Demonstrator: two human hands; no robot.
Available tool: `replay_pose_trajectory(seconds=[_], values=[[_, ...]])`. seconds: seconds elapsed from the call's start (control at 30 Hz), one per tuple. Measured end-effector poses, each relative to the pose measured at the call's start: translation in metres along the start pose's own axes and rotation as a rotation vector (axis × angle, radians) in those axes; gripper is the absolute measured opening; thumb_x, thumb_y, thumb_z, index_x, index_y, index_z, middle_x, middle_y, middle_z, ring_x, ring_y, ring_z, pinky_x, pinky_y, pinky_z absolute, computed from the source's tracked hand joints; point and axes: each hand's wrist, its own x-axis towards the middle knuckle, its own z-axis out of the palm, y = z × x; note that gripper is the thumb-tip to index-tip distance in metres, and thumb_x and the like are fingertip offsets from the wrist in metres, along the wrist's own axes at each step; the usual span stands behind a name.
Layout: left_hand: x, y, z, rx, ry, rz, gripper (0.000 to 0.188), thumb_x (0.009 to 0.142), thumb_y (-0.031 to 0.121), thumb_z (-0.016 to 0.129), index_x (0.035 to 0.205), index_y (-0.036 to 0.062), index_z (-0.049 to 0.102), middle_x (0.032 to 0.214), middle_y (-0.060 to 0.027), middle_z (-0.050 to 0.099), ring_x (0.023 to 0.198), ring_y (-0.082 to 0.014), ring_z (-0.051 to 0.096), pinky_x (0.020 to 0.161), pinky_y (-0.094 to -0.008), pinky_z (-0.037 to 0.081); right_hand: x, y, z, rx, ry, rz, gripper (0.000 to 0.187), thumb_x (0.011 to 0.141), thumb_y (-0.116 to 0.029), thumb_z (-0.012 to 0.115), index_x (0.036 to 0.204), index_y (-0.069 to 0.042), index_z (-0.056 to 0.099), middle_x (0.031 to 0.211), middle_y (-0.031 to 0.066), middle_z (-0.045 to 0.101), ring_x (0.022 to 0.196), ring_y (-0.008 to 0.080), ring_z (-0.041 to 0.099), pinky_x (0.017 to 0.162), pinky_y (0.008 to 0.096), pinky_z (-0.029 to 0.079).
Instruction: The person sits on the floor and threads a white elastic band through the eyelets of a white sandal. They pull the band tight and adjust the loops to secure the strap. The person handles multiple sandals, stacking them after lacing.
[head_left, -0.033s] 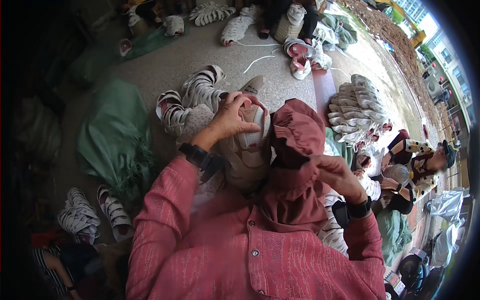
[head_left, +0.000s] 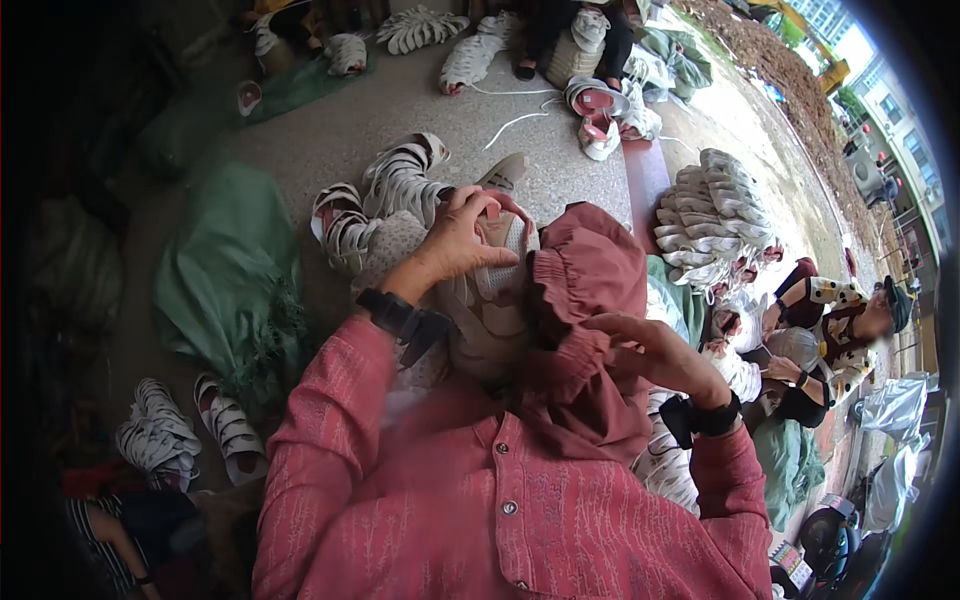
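My left hand (head_left: 462, 237) grips the upper edge of a beige and white sneaker (head_left: 490, 325), fingers over its far side and thumb along the perforated white tongue. The sneaker is at my lap, its lower part partly hidden. Just right of it a dark red cloth with gathered, elastic edges (head_left: 600, 255) hangs down in folds. Beside that cloth my right hand (head_left: 675, 355) is raised, its fingers stretched out to the left and bent a little. I see nothing held there, though a thin thread would not show.
Stacked white shoe uppers lie beyond my left hand (head_left: 400, 175) and in a pile (head_left: 710, 215) at right. A green sack (head_left: 230, 270) slumps at left. A co-worker (head_left: 850, 330) sits at right handling white pieces. Loose white laces (head_left: 515, 125) lie on the floor.
My right hand has moved left, and its fingers have stretched out from a pinch. The red cloth has shifted slightly left. My left hand stays on the sneaker.
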Motion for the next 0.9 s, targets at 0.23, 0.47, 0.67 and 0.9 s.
replay_pose_trajectory(seconds=[0.23, 0.47, 0.67, 0.9], values=[[0.001, 0.003, 0.004, -0.119, 0.014, -0.019, 0.085, 0.056, 0.039, 0.093, 0.126, 0.0081, 0.056, 0.144, -0.0197, 0.039, 0.133, -0.0391, 0.042, 0.111, -0.0424, 0.037, 0.008, 0.039, 0.053, -0.4, -0.038, -0.044, 0.083, 0.096, -0.056, 0.053, 0.153, 0.0, 0.028, 0.157, 0.0284, 0.027, 0.147, 0.0415, 0.025, 0.12, 0.0508, 0.019], [0.002, 0.013, 0.002, -0.101, -0.026, -0.05, 0.082, 0.057, 0.037, 0.093, 0.124, 0.0082, 0.056, 0.145, -0.02, 0.038, 0.135, -0.0396, 0.039, 0.111, -0.0427, 0.036, 0.032, 0.116, 0.104, -1.35, -0.285, -0.251, 0.056, 0.083, -0.033, 0.056, 0.128, 0.0, 0.06, 0.141, 0.026, 0.05, 0.143, 0.0381, 0.036, 0.118, 0.062, 0.015], [0.003, 0.014, -0.004, -0.058, -0.053, -0.073, 0.076, 0.057, 0.038, 0.093, 0.117, 0.009, 0.056, 0.146, -0.0198, 0.035, 0.138, -0.0398, 0.035, 0.113, -0.0428, 0.034, 0.081, 0.124, 0.131, -1.191, -0.449, -0.29, 0.038, 0.095, -0.031, 0.051, 0.117, -0.007, 0.071, 0.124, 0.0136, 0.067, 0.12, 0.0368, 0.06, 0.098, 0.0753, 0.033], [0.007, 0.004, -0.004, -0.142, -0.074, -0.051, 0.079, 0.055, 0.042, 0.093, 0.117, 0.0109, 0.058, 0.146, -0.019, 0.036, 0.136, -0.0406, 0.037, 0.112, -0.0437, 0.035, 0.103, 0.145, 0.16, -1.002, -0.503, -0.138, 0.036, 0.093, -0.029, 0.055, 0.117, -0.007, 0.07, 0.129, 0.0103, 0.062, 0.129, 0.0273, 0.051, 0.108, 0.058, 0.03]])
